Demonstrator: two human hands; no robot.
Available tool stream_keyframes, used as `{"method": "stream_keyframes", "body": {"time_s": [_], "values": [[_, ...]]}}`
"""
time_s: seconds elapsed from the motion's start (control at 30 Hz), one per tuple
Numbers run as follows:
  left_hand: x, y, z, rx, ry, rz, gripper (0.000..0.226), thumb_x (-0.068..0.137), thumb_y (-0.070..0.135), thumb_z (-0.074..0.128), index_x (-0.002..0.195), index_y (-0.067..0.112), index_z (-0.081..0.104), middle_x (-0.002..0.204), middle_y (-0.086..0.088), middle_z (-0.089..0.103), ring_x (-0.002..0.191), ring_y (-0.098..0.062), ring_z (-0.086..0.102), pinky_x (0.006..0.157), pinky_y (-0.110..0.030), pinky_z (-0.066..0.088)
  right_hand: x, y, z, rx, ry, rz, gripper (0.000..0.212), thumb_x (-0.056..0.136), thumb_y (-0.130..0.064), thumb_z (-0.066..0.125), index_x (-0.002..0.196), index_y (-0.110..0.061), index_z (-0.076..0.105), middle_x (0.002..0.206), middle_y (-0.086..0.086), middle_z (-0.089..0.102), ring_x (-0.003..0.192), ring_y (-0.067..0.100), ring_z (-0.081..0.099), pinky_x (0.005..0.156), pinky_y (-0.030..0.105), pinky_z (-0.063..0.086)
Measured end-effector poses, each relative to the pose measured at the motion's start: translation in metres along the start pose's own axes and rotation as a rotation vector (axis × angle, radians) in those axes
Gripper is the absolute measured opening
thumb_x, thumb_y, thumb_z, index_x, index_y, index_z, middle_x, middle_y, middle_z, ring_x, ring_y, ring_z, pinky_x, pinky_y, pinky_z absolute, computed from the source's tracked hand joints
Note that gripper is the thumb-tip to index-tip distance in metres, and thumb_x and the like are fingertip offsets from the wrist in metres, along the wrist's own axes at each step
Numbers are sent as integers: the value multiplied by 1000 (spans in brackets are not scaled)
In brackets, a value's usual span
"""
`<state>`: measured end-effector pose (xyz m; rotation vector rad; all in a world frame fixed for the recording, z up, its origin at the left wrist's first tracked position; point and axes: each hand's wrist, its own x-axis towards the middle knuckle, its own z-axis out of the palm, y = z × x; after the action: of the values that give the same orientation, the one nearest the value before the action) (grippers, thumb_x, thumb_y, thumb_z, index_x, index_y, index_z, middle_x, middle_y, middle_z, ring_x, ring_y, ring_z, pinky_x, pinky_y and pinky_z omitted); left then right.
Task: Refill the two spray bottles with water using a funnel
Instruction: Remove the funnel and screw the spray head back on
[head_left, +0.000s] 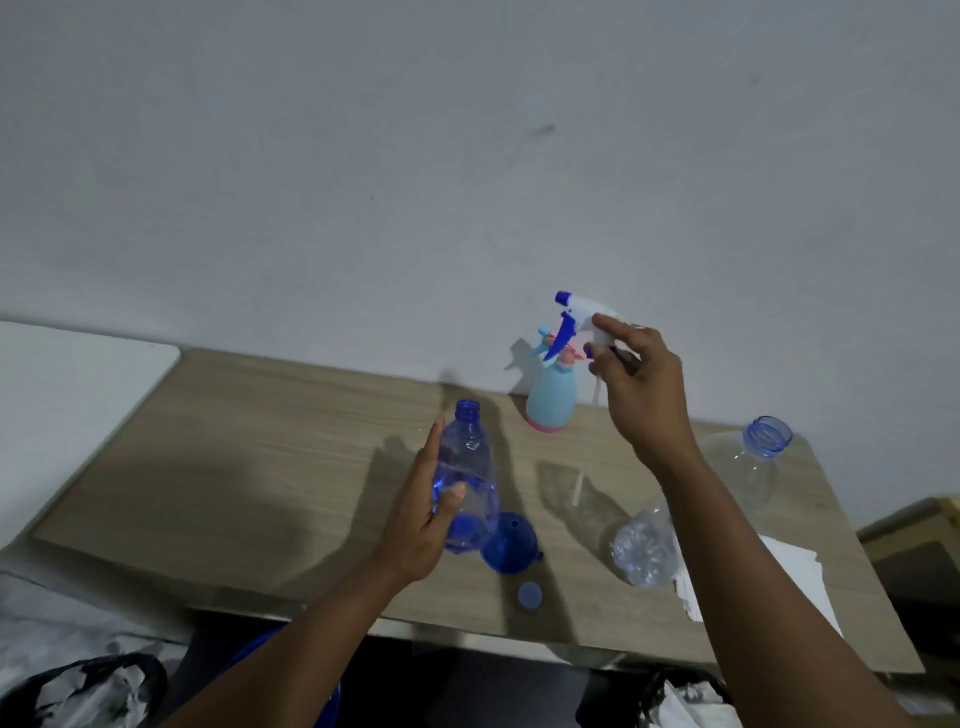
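Observation:
My left hand (423, 519) grips a clear blue spray bottle (467, 467) with its neck uncapped, standing on the wooden table (260, 467). My right hand (636, 389) holds that bottle's white and blue trigger head (576, 314) in the air, its thin dip tube hanging down. Behind it stands a light blue spray bottle (551, 397) with a pink base, its trigger head on. A blue funnel (509, 543) rests upside down on the table just right of the clear bottle.
A big clear water jug (737, 473) with a blue neck lies on its side at the right, partly behind my right arm. A small blue cap (530, 595) sits near the front edge. White paper (789, 571) lies under the jug. Dark bags sit below.

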<state>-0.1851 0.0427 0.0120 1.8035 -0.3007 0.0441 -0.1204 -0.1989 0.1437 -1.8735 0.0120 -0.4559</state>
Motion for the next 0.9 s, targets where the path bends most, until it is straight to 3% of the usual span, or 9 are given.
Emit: {"method": "stream_keyframes", "body": {"time_s": [0.1,0.17,0.3,0.4,0.5,0.6,0.67,0.8,0.9], "values": [[0,29,2,-70,-13,28,63,99,25,45,153,38,16,152,24,39,137,-4,44,107,-16,41,6,-44,-12,146,41,-47,31,97,-6,59,125,-16,67,120,5,60,101,20,71,94,41,57],[1,46,3,-83,-25,67,59,99,28,43,153,33,18,148,34,38,137,-1,43,107,-16,40,9,-71,-19,210,74,-103,31,97,-6,59,127,-12,66,119,3,59,100,21,72,92,41,57],[-2,73,7,-138,-59,92,60,98,40,42,153,37,20,151,27,39,139,-2,42,108,-22,42,12,-118,-27,281,86,-226,29,102,-7,51,126,-16,65,116,0,56,104,27,70,95,41,57],[-10,96,11,-182,-86,103,50,104,28,36,151,38,23,150,21,40,135,1,45,99,-15,45,12,-147,-31,300,123,-316,29,103,-7,49,126,-14,65,118,1,55,103,29,70,95,38,56],[-20,114,13,-232,-129,119,47,106,26,33,151,34,24,148,27,40,136,3,43,98,-16,47,10,-170,-34,319,176,-369,29,101,-5,51,127,-9,65,120,2,54,101,29,70,94,37,57],[-25,124,15,-209,-156,125,53,104,30,33,155,37,23,153,25,37,143,-7,38,112,-44,43,4,-183,-36,334,187,-399,29,101,-5,53,128,-7,64,123,6,53,99,29,71,93,37,57],[-27,130,17,-188,-165,145,53,104,30,34,155,38,23,156,21,35,145,-10,36,115,-54,37,-1,-185,-38,332,174,-402,29,101,-5,53,128,-6,64,124,6,53,100,30,71,93,38,57],[-26,143,20,-149,-133,177,52,103,32,34,153,42,25,138,29,49,130,-12,51,108,-50,47,-18,-178,-43,317,99,-371,27,101,-7,54,125,-11,66,127,9,55,101,28,71,92,41,58],[-23,149,18,-208,-138,178,52,102,32,36,152,43,27,144,23,46,135,-15,49,102,-44,53,-37,-165,-47,300,-24,-316,25,100,-3,54,118,-13,68,126,13,62,102,26,72,91,43,59]]}}
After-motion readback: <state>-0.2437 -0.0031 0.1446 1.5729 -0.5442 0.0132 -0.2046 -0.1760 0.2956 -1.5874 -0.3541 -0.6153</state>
